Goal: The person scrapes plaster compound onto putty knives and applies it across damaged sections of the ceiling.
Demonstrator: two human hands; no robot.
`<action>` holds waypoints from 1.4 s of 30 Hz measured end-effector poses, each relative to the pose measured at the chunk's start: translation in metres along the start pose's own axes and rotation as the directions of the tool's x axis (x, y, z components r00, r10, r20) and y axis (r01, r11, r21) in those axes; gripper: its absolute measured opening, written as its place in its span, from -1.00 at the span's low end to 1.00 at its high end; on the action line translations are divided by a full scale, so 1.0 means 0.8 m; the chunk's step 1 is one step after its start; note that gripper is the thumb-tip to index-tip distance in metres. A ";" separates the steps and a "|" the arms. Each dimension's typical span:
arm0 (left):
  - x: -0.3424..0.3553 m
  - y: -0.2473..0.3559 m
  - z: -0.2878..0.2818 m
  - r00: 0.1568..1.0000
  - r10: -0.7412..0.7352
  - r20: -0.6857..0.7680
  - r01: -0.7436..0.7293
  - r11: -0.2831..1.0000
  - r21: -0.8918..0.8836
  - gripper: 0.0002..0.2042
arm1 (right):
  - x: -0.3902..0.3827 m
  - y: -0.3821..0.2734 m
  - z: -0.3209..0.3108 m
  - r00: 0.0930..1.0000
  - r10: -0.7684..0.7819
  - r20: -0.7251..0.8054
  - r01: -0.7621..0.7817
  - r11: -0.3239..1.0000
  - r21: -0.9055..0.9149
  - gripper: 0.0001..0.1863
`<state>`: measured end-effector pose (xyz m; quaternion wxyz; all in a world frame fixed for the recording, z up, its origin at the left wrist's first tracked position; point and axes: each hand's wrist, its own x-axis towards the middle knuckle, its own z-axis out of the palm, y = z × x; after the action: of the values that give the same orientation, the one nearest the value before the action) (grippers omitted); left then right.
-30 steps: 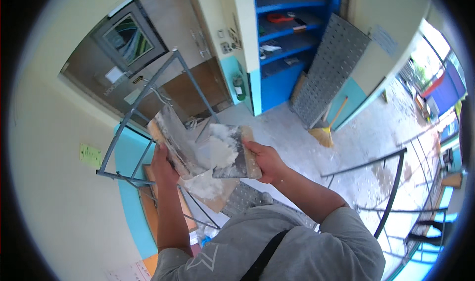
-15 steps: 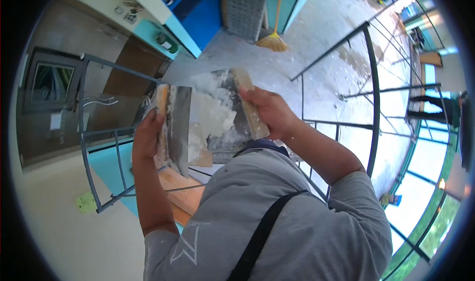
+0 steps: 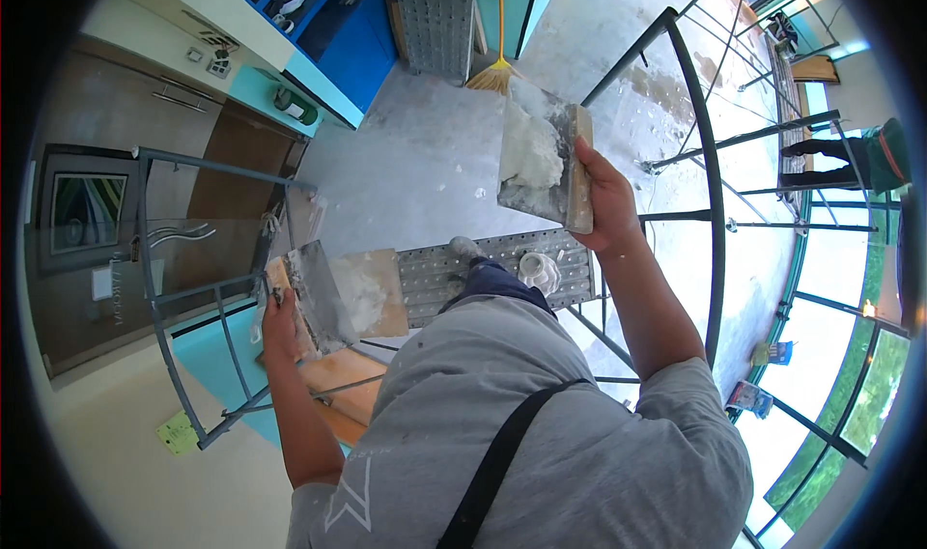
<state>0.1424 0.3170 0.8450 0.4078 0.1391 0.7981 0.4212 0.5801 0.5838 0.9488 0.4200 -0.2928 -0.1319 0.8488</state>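
Note:
My left hand [image 3: 280, 325] is closed around the wooden back of a wide putty knife [image 3: 326, 296], whose grey metal blade points to the right, smeared with residue. Held out farther ahead, my right hand [image 3: 610, 199] grips the light wooden edge of a second wide putty knife [image 3: 555, 199]. A thick heap of white putty [image 3: 531, 148] lies on that blade. The two blades are well apart. Between them and lower, a tan board [image 3: 388, 288] carries more white putty. A white tub [image 3: 541, 272] with putty-smeared sides stands on the metal plank below me.
I am on a scaffold with a perforated metal plank [image 3: 430, 281] underfoot and dark rails [image 3: 716, 211] on both sides. A broom [image 3: 494, 74] leans at the far wall, near blue shelves [image 3: 352, 42]. A door [image 3: 126, 177] stands left; another person [image 3: 869, 158] is far right.
My hands have drawn apart. The right one moved forward and right with its putty-laden knife, the left one down and left. The plank and tub have come into view.

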 end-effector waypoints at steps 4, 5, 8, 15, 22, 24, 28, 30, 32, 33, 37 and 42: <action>-0.007 -0.020 -0.014 0.996 -0.034 -0.079 0.035 0.999 0.015 -0.39 | 0.009 0.017 0.005 0.999 0.051 -0.010 -0.051 0.998 -0.031 -0.58; -0.011 -0.028 -0.014 0.996 -0.035 -0.078 0.036 0.999 0.008 -0.39 | 0.010 0.019 0.007 0.999 0.052 -0.009 -0.052 0.998 -0.038 -0.58; -0.031 -0.022 -0.004 0.988 -0.069 -0.137 0.091 0.983 0.161 -0.36 | 0.013 0.025 0.017 0.994 0.098 0.047 -0.096 0.994 -0.048 -0.60; -0.033 -0.059 -0.023 0.967 -0.152 -0.204 0.220 0.905 0.365 -0.32 | 0.015 0.034 0.020 0.993 0.114 -0.035 -0.117 0.989 -0.092 -0.63; -0.023 -0.050 -0.020 0.984 -0.118 -0.137 0.150 0.955 0.257 -0.34 | 0.010 0.026 0.028 0.988 0.104 -0.110 -0.110 0.993 -0.053 -0.63; -0.018 -0.079 -0.034 0.980 -0.022 -0.196 0.087 0.941 0.328 -0.37 | 0.010 0.028 0.034 0.982 0.124 -0.145 -0.136 0.988 -0.072 -0.62; -0.028 -0.035 0.001 0.974 -0.023 -0.226 0.079 0.966 0.245 -0.48 | 0.027 0.043 0.004 0.988 0.102 -0.115 -0.119 0.982 -0.146 -0.62; -0.037 -0.018 -0.003 0.986 -0.032 -0.164 0.022 0.998 -0.065 -0.51 | 0.033 0.056 0.025 0.990 0.135 -0.042 -0.139 0.979 -0.148 -0.61; -0.061 0.014 -0.005 0.994 -0.012 -0.109 -0.029 0.930 -0.366 -0.53 | 0.036 0.065 0.057 0.996 0.094 -0.004 -0.092 0.976 -0.200 -0.57; -0.085 0.054 0.000 0.984 0.124 -0.127 -0.147 0.971 -0.189 -0.57 | 0.040 0.072 0.071 0.992 0.121 0.047 -0.108 0.970 -0.218 -0.57; -0.139 0.117 0.012 0.778 0.563 -0.279 -0.544 0.826 0.148 -0.67 | 0.061 0.092 0.131 0.987 0.090 0.132 -0.063 0.978 -0.200 -0.65; -0.234 0.192 0.022 0.201 0.964 -0.172 -0.714 0.265 0.648 -0.62 | 0.054 0.108 0.215 0.932 0.133 0.337 -0.092 0.987 -0.134 -0.62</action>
<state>0.2547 0.3139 1.0597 -0.1918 0.5246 0.7228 0.4068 0.4001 0.5691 1.0284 0.3234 -0.1708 -0.2357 0.9004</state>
